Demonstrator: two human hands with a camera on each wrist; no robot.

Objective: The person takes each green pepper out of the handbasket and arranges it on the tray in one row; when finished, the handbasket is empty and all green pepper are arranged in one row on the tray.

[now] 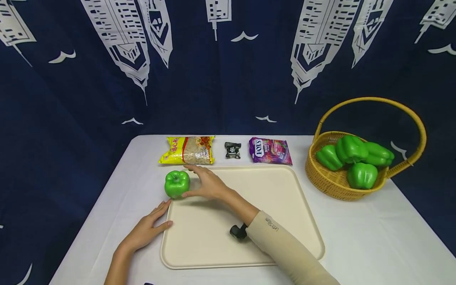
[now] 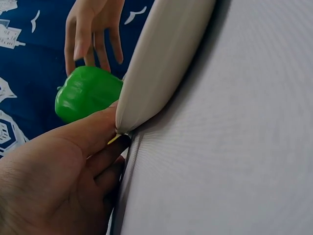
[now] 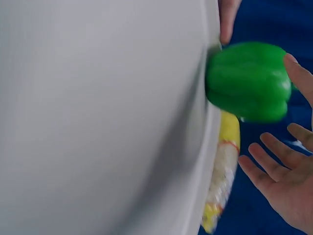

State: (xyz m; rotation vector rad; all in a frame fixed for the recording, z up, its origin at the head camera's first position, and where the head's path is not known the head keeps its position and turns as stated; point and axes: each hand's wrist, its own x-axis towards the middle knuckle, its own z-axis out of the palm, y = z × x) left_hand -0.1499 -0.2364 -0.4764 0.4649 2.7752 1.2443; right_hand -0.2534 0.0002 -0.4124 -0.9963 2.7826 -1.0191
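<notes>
At the tray (image 1: pixel 217 249), far left, the spread right hand (image 1: pixel 208 185) is apparently placing a pepper (image 1: pixel 177 184), outstretched left hand (image 1: pixel 145 231) touching the tray, gentle withdrawal likely following.

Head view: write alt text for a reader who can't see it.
A person's right hand spreads beside a green bell pepper at the far left corner of a cream tray; the left hand is at its left edge. Beyond lie a yellow packet, small black packet and purple packet; at right, a wicker basket holds four green peppers.
</notes>
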